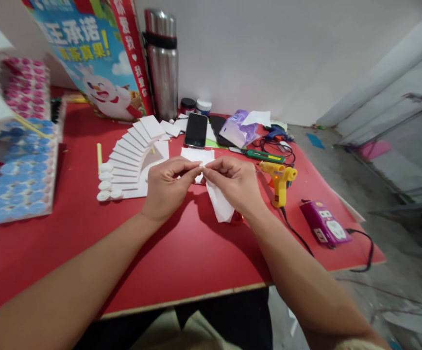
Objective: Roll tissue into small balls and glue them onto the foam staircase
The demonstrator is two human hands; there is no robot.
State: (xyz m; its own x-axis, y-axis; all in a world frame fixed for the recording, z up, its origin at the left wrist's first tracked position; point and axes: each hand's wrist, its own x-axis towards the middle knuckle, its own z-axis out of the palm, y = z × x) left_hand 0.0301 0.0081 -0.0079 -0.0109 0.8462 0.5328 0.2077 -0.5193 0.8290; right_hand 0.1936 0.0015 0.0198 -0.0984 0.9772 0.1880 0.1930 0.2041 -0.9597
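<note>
Above the middle of the red table, my left hand [172, 186] and my right hand [234, 182] meet fingertip to fingertip. Both are closed in a pinch on the top end of a white paper strip [218, 201]. Its loose part hangs below my right hand, and the pinched end is mostly covered by my fingers. To the left of my left hand stands a white model staircase [128, 158] of curved, fanned steps. Several small white rolled paper roses [105, 185] sit at its lower left corner.
On the right are a yellow glue gun [279, 180], a purple power socket box [325, 223] and a green-handled tool [265, 155], with cables. A phone [196, 130] and steel thermos [163, 68] stand behind. Trays of blue roses [25, 180] lie left. The table's front edge [189, 297] is near me.
</note>
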